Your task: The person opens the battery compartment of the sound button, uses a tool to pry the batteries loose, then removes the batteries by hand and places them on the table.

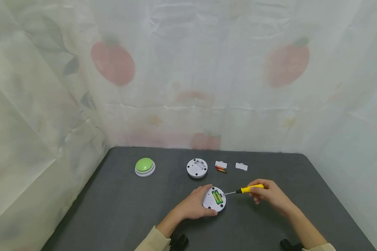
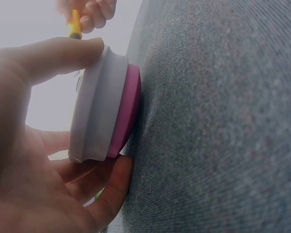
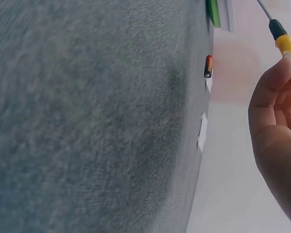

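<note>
My left hand (image 1: 194, 205) grips a round white push-button buzzer (image 1: 208, 201) by its rim, thumb on the near side and fingers on the far side. The buzzer lies upside down; its pink dome (image 2: 127, 109) faces the table in the left wrist view. Green batteries (image 1: 217, 197) sit in its uncovered battery compartment. Between thumb and fingers, my right hand (image 1: 273, 196) holds a screwdriver (image 1: 252, 188) by its yellow and black handle. The shaft points left, and the tip is at the buzzer's right edge beside the batteries; whether it touches cannot be told.
Behind, another upturned white buzzer (image 1: 193, 170) shows an uncovered battery slot. To its right are orange and black batteries (image 1: 221, 169) against a white battery cover (image 1: 221, 164), then a second cover (image 1: 241, 166). A green-domed buzzer (image 1: 144, 164) stands upright at left. Curtains surround the dark table (image 1: 119, 209).
</note>
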Tool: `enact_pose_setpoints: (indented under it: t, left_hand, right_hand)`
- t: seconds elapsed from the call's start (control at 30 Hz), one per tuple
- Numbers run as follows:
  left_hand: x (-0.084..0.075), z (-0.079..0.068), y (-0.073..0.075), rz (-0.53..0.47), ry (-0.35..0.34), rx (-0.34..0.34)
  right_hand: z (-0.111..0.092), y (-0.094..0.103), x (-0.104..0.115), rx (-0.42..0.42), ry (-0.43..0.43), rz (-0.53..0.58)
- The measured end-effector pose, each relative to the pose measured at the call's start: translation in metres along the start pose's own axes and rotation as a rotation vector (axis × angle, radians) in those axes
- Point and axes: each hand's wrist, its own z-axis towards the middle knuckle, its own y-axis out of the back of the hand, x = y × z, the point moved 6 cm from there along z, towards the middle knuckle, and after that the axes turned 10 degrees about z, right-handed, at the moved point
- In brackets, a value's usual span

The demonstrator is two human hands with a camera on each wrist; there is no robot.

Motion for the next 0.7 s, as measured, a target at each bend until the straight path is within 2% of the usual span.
enact_pose_setpoints:
  t: [0.2, 0.43, 0.7]
  left_hand:
    - [0.0, 0.001, -0.001, 0.008, -0.008, -0.001]
    - [0.0, 0.002, -0.002, 0.005, -0.016, -0.004]
    - [-0.002, 0.002, -0.002, -0.01, -0.007, -0.009]
  right_hand:
    - [0.001, -0.008, 0.005, 0.04, -0.028, -0.015]
    - [0.005, -0.015, 0.009, 0.074, -0.038, -0.096]
    - [0.016, -0.023, 0.015, -0.061, -0.036, -0.223]
